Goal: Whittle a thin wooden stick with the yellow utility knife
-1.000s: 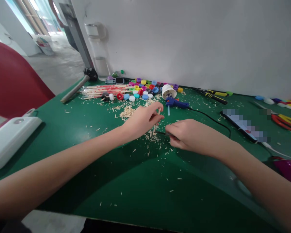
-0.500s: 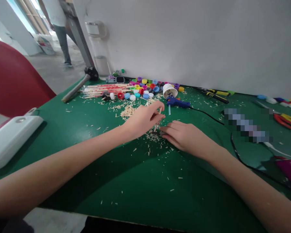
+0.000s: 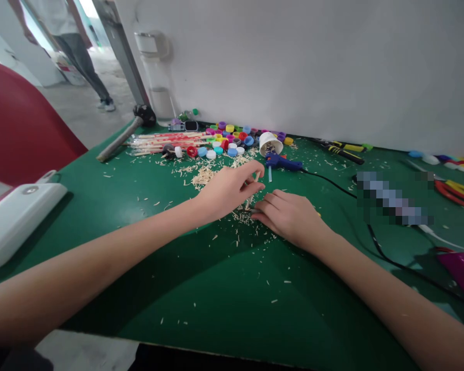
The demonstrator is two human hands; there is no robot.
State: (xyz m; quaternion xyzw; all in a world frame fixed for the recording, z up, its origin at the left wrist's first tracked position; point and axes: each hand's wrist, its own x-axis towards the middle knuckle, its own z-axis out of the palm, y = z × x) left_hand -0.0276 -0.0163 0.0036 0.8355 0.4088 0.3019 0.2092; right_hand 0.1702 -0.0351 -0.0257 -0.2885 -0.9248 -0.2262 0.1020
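Observation:
My left hand (image 3: 232, 188) is closed around a pale wooden stick (image 3: 257, 176), which looks like a chopstick and slants down toward the table. Its lower end is close to my right hand (image 3: 288, 214). The fingers of that hand are pinched on a thin grey blade-like piece (image 3: 251, 210); most of it is hidden by the fingers. Small wood shavings (image 3: 242, 219) lie scattered under both hands, and a thicker heap of shavings (image 3: 202, 176) is just behind my left wrist.
Behind the hands are wrapped chopsticks (image 3: 170, 141), coloured bottle caps (image 3: 232, 144), a tipped white cup (image 3: 270, 144) and a blue glue gun (image 3: 284, 163). A mallet (image 3: 126, 134) and white box (image 3: 21, 224) are left; pliers (image 3: 342, 150) and cables right. A person (image 3: 77, 51) walks beyond.
My right hand has shifted slightly left and its fingers have curled more, so more of the grey piece shows. My left hand is almost unmoved. The person in the background has taken a step.

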